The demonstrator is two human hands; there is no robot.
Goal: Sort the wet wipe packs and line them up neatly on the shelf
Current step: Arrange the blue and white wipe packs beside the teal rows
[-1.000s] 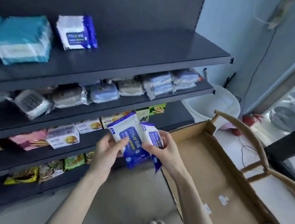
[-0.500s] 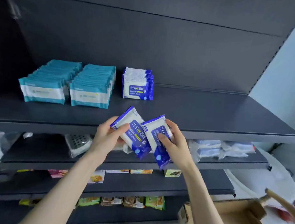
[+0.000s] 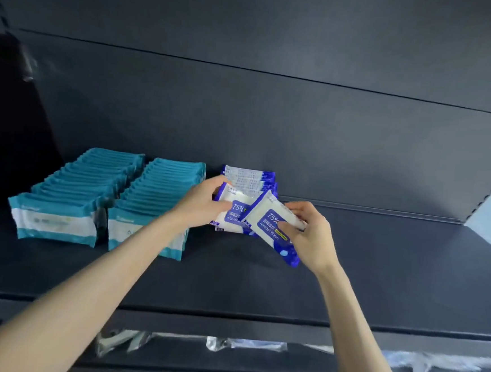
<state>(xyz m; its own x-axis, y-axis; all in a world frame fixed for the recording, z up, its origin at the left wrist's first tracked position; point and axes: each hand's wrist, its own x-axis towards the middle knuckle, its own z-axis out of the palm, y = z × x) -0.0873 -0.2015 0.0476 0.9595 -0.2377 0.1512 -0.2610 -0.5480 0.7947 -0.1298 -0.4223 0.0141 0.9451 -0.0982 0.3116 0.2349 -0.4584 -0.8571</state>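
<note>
L hand (image 3: 205, 201) gripped one blue-and-white wipe pack (image 3: 234, 217), thumb across its front, held roughly upright at the front of the short blue row (image 3: 249, 176) toward the back of the top shelf (image 3: 393, 271); couldn't tell if the pack touched the shelf. R hand (image 3: 310, 238) pinched a second blue pack (image 3: 267, 227), tilted, overlapping the first pack's right edge, w/ hands close together but apart. Two long rows of teal packs (image 3: 59, 221) stood just left of the blue row, L forearm crossing in front of the right-hand one; clear-wrapped goods (image 3: 243, 344) lay on the shelf below, blurred.
</note>
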